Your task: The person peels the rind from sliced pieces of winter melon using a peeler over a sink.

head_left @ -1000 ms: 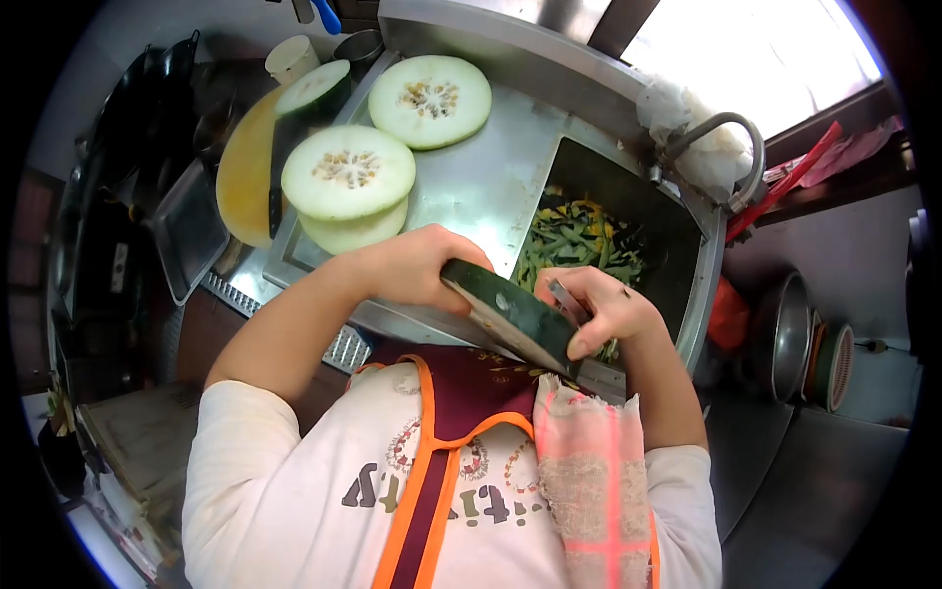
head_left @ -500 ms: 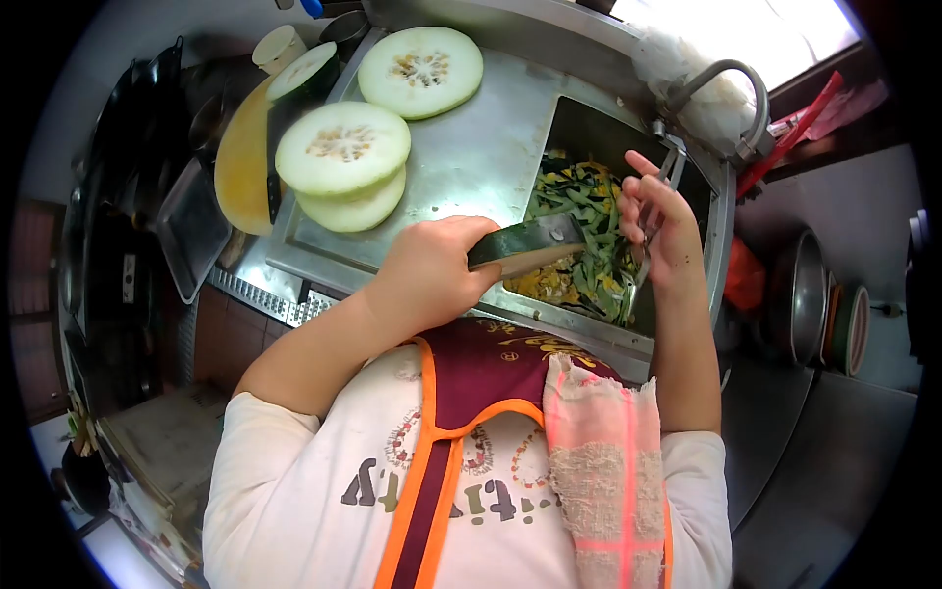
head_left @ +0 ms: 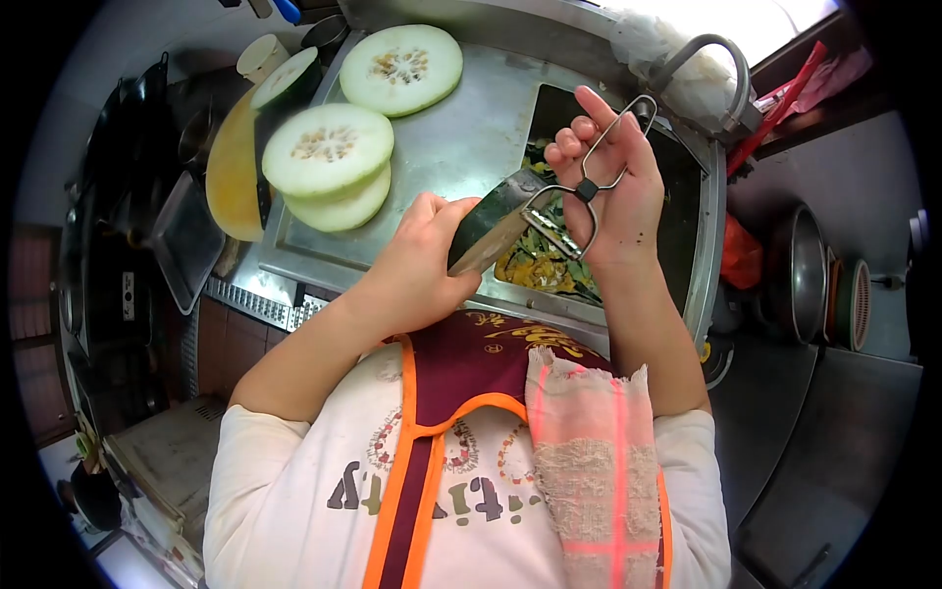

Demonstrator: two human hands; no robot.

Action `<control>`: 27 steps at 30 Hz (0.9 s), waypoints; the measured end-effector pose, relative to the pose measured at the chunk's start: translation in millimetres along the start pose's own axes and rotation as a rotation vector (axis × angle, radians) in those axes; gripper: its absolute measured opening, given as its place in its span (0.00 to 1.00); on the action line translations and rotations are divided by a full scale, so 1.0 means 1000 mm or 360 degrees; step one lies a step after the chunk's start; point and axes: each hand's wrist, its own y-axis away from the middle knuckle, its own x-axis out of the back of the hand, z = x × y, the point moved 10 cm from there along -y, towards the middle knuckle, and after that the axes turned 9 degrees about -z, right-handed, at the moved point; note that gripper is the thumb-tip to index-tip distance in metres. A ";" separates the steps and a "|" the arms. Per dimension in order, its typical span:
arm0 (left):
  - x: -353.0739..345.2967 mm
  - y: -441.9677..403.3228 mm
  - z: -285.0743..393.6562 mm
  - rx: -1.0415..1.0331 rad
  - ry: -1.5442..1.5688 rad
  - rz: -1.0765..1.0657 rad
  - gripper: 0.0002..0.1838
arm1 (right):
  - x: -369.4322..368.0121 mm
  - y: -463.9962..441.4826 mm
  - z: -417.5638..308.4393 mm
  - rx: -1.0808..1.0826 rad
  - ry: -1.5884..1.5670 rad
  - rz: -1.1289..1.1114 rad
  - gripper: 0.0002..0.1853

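My left hand point(head_left: 412, 260) is closed around a thick slice of winter melon point(head_left: 491, 221), its dark green rind facing up and away. In my right hand point(head_left: 633, 211) is a metal peeler point(head_left: 587, 191), its looped handle between thumb and fingers, the index finger stretched out. The peeler's blade end points down toward me, close to the slice's right end; whether they touch I cannot tell. Below both hands, green and yellow peel scraps point(head_left: 540, 277) lie in the sink basin. On the steel drainboard point(head_left: 461, 128) lie round melon slices point(head_left: 326, 147), two of them stacked.
Another round slice point(head_left: 402, 67) lies at the back of the drainboard. A yellowish cutting board point(head_left: 228, 182) stands at the left edge, with a dark-rinded melon piece point(head_left: 287, 79) near its top. The faucet point(head_left: 702, 49) and a plastic bag point(head_left: 643, 54) are at the back right.
My right hand has moved left and turned palm up, bringing the peeler into plain view. The held slice has tilted up and drawn slightly left with my left hand.
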 end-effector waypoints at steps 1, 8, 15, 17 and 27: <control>-0.001 0.001 -0.001 0.0013 0.0047 -0.0019 0.34 | -0.007 0.002 0.000 0.0035 0.0195 0.0092 0.23; -0.008 0.005 -0.003 0.0061 0.0181 -0.0107 0.38 | -0.016 0.006 0.001 0.0136 0.0938 0.0172 0.21; -0.013 0.013 -0.014 0.0197 0.0132 -0.0182 0.41 | -0.016 0.005 -0.035 -0.0060 0.1067 0.0285 0.21; -0.014 0.014 -0.010 0.0076 0.0105 -0.0108 0.41 | -0.024 0.003 -0.060 0.0085 0.2118 0.0360 0.21; -0.026 0.010 0.002 -0.0142 0.0276 -0.0001 0.39 | -0.039 0.017 0.001 -0.0206 0.1030 0.0217 0.14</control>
